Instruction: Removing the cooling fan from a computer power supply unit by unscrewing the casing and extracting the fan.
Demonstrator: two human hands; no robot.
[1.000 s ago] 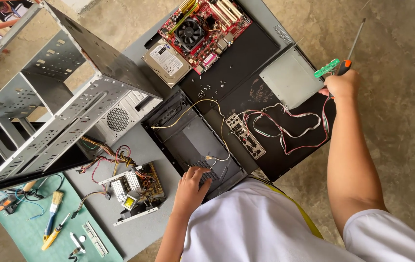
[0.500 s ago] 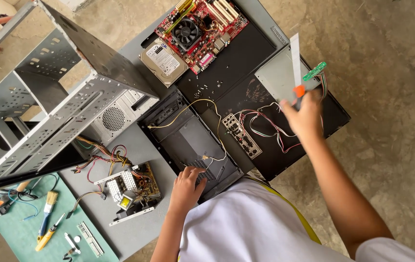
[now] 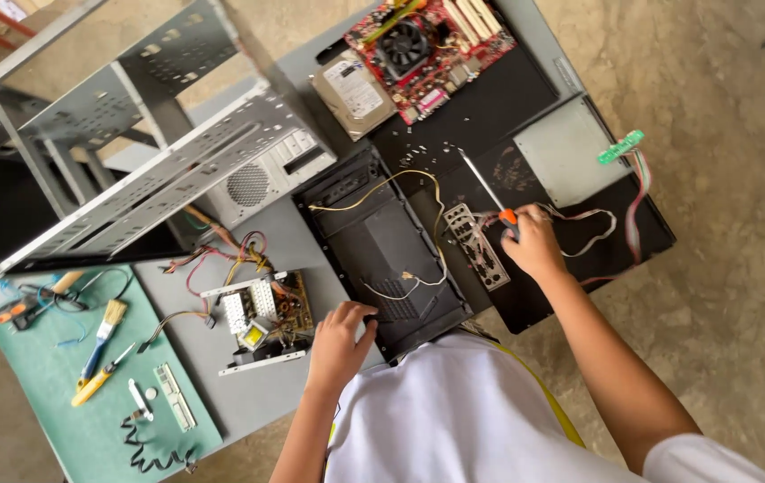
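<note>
My right hand (image 3: 534, 243) grips a screwdriver (image 3: 487, 189) with an orange collar, its shaft pointing up and away over the black panel (image 3: 525, 107). Right beside that hand lie a silver port plate (image 3: 474, 244) and a loop of thin red and white wires (image 3: 592, 224). My left hand (image 3: 339, 342) rests on the near left corner of a black front cover (image 3: 382, 246), which has yellow wires lying across it. A small green circuit strip (image 3: 622, 147) sits at the panel's right edge.
An open metal computer case (image 3: 132, 170) stands at the left. A red motherboard (image 3: 431, 45) and a hard drive (image 3: 355, 94) lie at the top. An opened power supply board (image 3: 262, 317) sits near my left hand. A green mat (image 3: 33, 402) holds small tools.
My right hand has swung down and left from the table's right edge to the port plate, carrying the screwdriver. The green strip it held near now lies on the panel. My left hand stayed put.
</note>
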